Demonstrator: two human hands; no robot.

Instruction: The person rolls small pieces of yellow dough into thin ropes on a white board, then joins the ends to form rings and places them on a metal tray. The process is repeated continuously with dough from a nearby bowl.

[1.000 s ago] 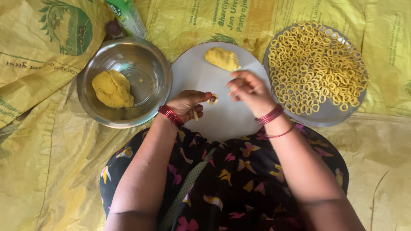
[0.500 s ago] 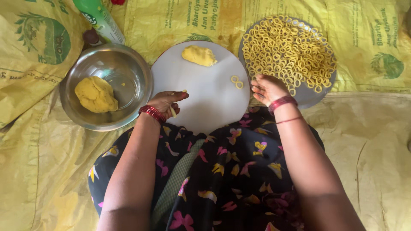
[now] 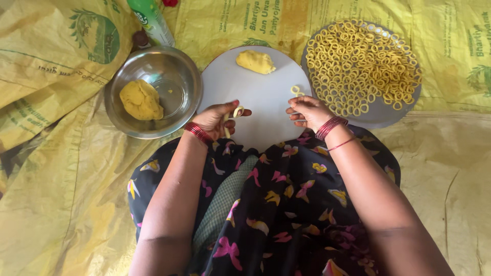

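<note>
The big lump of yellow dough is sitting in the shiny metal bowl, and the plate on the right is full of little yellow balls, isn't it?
Not quite. The big lump of yellow dough does sit in the shiny metal bowl, but the round grey plate on the right is full of little yellow dough rings, not balls. The head view shows the holes in them.

Both forearms reach forward over the lap, wrists bent inward. The left hand (image 3: 219, 118) curls, thumb and forefinger pinched together. The right hand (image 3: 307, 110) hovers palm-down, fingers loosely bent.
</note>
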